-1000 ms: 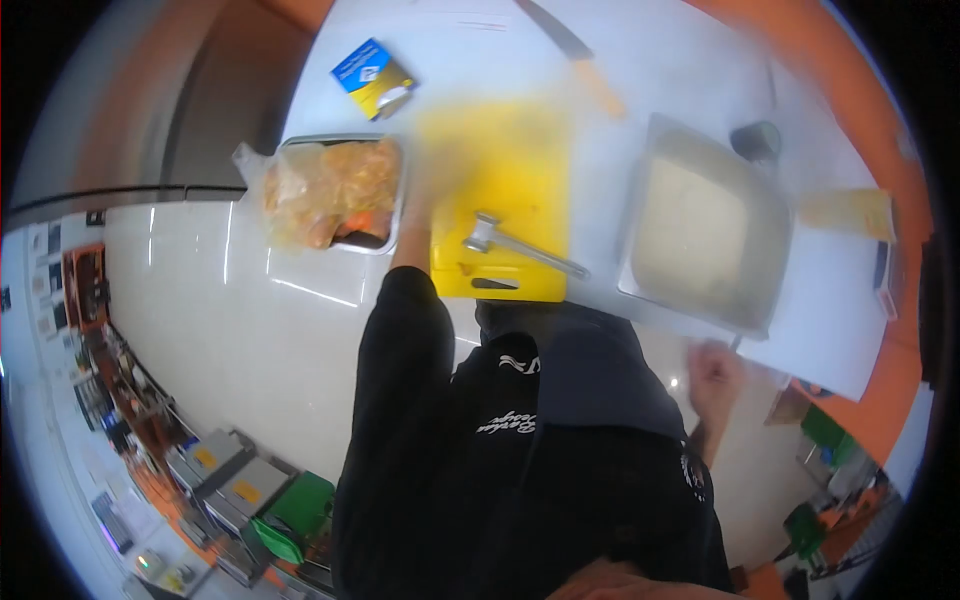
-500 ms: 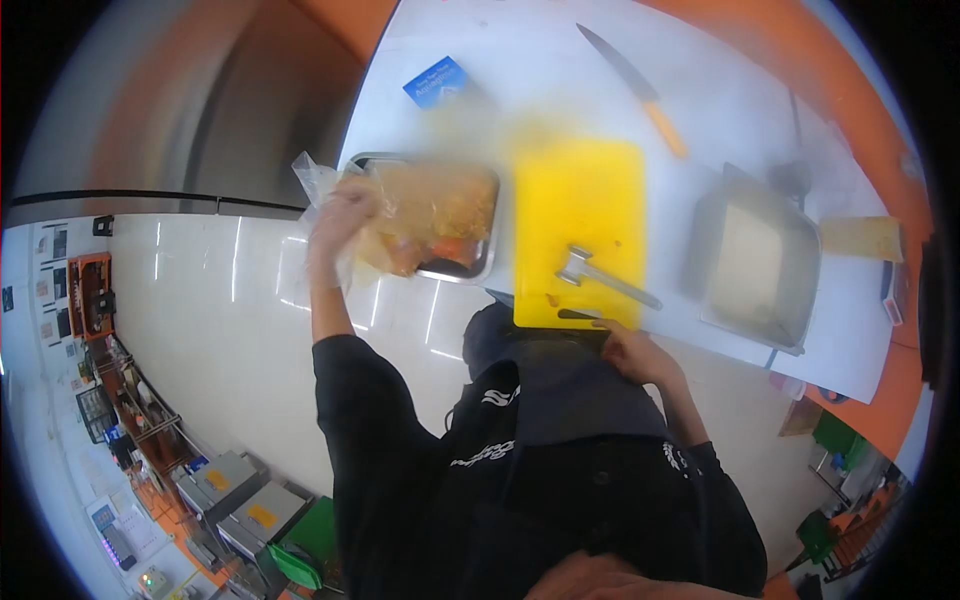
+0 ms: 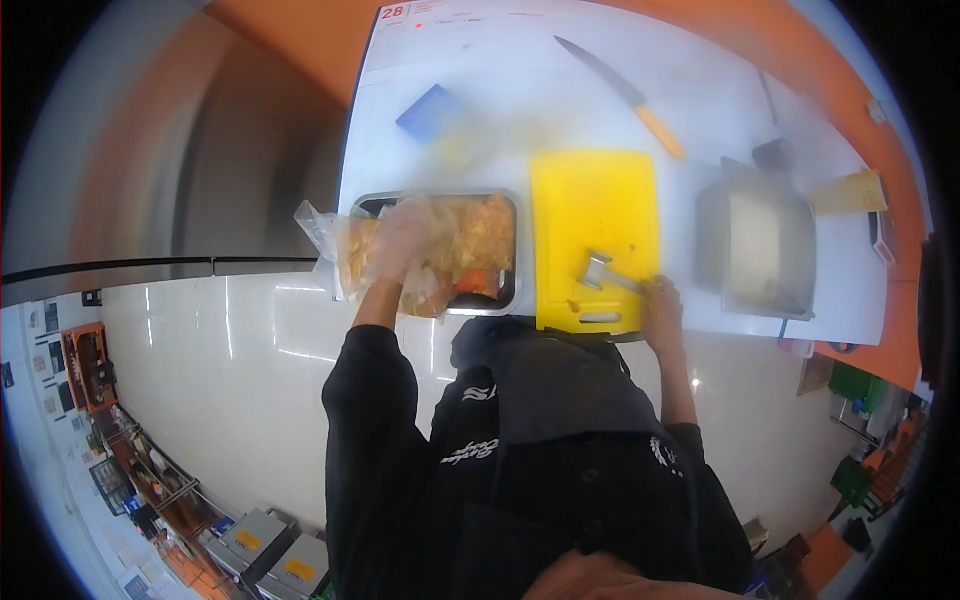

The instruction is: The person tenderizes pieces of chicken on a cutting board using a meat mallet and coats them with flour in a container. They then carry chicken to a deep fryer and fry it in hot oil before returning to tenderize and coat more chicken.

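Observation:
My left hand (image 3: 398,244) lies over a clear plastic bag (image 3: 322,228) of orange-yellow food, its fingers blurred among the plastic folds. The bag rests on a metal tray (image 3: 516,208), beside breaded-looking pieces (image 3: 486,232) and something orange-red (image 3: 480,283). To the right, my right hand (image 3: 661,305) is closed around the handle end of a metal meat mallet (image 3: 598,270). The mallet's head rests on a yellow cutting board (image 3: 590,195), near small food scraps.
Behind the board lies a knife (image 3: 625,95) with a yellow handle. A blue box (image 3: 427,113) sits behind the tray. On the right stand a metal container (image 3: 712,235) with pale contents and a dark-headed utensil (image 3: 772,153). A steel cabinet (image 3: 240,150) borders the table's left side.
My left hand has moved right, from the bag's left edge to over its middle. My right hand has moved from the board's front edge to the mallet's handle and taken hold of it.

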Available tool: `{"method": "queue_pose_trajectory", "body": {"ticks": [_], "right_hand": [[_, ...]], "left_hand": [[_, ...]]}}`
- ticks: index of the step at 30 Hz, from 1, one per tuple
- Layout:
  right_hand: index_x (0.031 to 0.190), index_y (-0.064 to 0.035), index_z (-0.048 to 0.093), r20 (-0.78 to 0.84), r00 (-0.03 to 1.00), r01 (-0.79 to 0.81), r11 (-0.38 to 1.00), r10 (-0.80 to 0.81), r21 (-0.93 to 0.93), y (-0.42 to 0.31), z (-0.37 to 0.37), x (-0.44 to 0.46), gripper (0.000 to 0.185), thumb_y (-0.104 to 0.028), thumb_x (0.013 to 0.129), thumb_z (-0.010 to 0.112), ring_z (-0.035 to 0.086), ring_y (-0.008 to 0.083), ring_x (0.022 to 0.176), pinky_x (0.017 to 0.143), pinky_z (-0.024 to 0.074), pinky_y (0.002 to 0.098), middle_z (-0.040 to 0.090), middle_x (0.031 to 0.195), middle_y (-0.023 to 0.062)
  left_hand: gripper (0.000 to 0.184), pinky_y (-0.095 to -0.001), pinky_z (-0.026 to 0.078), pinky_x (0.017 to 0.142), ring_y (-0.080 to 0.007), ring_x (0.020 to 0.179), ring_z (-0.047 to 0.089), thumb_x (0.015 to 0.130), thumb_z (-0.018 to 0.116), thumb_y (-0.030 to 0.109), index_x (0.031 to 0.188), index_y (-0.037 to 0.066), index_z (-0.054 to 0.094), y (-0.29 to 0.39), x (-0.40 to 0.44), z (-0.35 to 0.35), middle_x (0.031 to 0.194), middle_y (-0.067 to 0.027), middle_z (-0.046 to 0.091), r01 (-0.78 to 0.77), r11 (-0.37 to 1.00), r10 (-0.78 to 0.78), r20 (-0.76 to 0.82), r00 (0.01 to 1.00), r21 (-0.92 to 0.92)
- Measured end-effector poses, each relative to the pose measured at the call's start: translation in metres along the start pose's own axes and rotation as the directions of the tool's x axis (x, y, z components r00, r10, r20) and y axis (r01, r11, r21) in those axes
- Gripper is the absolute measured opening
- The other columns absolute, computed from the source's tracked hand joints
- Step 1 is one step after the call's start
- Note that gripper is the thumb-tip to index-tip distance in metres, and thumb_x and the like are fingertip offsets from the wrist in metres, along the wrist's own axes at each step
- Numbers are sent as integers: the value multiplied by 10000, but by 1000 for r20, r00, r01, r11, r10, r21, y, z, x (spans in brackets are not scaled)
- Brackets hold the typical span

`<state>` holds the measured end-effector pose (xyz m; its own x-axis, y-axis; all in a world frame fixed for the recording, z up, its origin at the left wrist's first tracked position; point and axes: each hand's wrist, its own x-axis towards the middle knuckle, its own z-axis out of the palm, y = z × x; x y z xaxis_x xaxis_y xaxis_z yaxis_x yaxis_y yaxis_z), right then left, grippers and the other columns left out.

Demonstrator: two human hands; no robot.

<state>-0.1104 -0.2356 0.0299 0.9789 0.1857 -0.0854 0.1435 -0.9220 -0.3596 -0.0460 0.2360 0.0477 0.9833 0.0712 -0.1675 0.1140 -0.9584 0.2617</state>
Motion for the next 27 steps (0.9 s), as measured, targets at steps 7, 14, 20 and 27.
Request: {"method": "queue_pose_trajectory", "body": {"ticks": [7,14,20,27], "right_hand": [[1126,-85,639,-6,1000,-4,999,4,41,-3,5,6,311,-70,816,617,516,369,1117,933,447,441,514,1240,186],[1135,-111,639,48,998,-52,996,49,65,-12,8,9,323,-102,812,645,526,367,1087,922,451,437,506,1235,184],[1144,-102,630,21,1000,6,996,-8,93,-7,6,9,322,-116,822,641,530,362,1056,890,455,444,516,1207,172],[1088,-84,630,61,993,93,990,-100,105,-2,-6,16,267,-133,825,620,569,353,929,821,458,446,591,985,149]], "left_hand": [[389,-465,507,822,-408,918,638,830,552,349,1039,28,616,51,2,-30,1001,-242,653,122,992,-120,63,991,-34],[283,-464,510,779,-369,878,652,834,582,236,1027,29,601,1,-4,11,981,-200,663,-67,997,56,-220,974,-41],[292,-380,524,760,-313,900,638,809,580,117,1088,32,603,-7,-38,-58,1024,-183,646,28,999,-17,-240,971,42],[410,-316,516,847,-208,990,598,810,562,54,1216,-2,565,41,-78,-119,1119,-111,597,-16,-58,-394,8,919,-998]]}}
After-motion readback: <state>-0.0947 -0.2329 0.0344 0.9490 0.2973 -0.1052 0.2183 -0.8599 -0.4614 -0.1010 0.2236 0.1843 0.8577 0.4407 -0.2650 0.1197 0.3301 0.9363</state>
